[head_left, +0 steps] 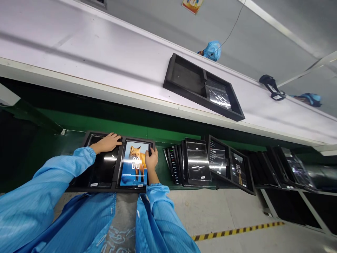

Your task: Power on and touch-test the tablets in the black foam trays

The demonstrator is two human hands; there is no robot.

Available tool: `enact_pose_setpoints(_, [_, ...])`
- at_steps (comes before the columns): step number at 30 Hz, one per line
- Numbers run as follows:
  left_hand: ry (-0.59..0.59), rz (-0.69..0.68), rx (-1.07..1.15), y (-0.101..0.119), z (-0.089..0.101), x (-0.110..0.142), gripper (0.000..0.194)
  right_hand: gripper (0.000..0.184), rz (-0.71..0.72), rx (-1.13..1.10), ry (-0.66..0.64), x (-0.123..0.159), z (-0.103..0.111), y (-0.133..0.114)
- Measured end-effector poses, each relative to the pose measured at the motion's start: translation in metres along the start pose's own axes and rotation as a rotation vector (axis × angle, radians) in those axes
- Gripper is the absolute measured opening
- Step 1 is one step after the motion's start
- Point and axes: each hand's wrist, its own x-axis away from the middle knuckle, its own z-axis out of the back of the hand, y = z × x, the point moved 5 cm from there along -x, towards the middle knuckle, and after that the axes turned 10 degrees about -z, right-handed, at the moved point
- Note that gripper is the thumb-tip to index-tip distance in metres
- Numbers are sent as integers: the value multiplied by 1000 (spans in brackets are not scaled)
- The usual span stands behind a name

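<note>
The left hand (107, 143), just below nine o'clock in the view, lies palm down with its forearm coming from eight o'clock and its fingers stretched toward two. Its grip is loose and spread, resting over the top of a black rectangular two-compartment tray (118, 164). The right hand (151, 160), at seven o'clock, bends in from a forearm that points toward eleven; its thumb and fingers are curled narrowly at the tray's three o'clock edge. Whether that grip clasps the tray wall or the edge of the screen beside it, I cannot tell.

The tray sits at eight o'clock in the view. Its nine o'clock compartment holds a glossy dark flat tablet with a small white label (101, 172); its three o'clock compartment holds a tablet with a lit fox picture and white clock digits (134, 165).

At five o'clock stands a leaning stack of dark glossy tablets (197, 163). At four, a slanted black two-compartment tray (229, 163) holds a tablet in each compartment, the farther showing white digits. Toward half past one, on the long white tabletop (105, 52), another black two-compartment tray (196, 99) carries a shiny film-covered panel (219, 95).
</note>
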Motion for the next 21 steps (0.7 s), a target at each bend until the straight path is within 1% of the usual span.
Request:
enact_pose_setpoints(7, [29,-3,23,-2,-1,-4,45,39,10,-4,17,1,-1,1])
enact_pose_setpoints(9, [33,6,84,-6,-2,-1,45,39,5,-5,16,1,-1,1])
enact_pose_setpoints(11, [79,62,202,-13,-3,11,44,40,1,-8,10,1,-1,1])
enact_pose_setpoints(13, [199,189,300,-23,-2,35,46,40,1,-10,3,1,0,0])
enact_pose_setpoints(14, [280,280,314,-28,-2,52,49,40,-1,-12,0,1,0,-1])
enact_pose_setpoints(16, [436,494,299,-35,-7,97,54,40,-4,-14,-3,1,1,-1])
enact_pose_setpoints(17, [493,614,289,-35,-13,122,56,40,-6,-17,-3,1,2,-1])
enact_pose_setpoints(18, [519,715,292,-33,-22,147,59,40,-7,-21,-1,1,2,-1])
enact_pose_setpoints(20, [511,892,332,-23,-47,191,65,39,-3,-32,7,1,2,-1])
enact_pose_setpoints(21, [487,967,381,-16,-62,208,69,39,1,-37,13,0,2,-1])
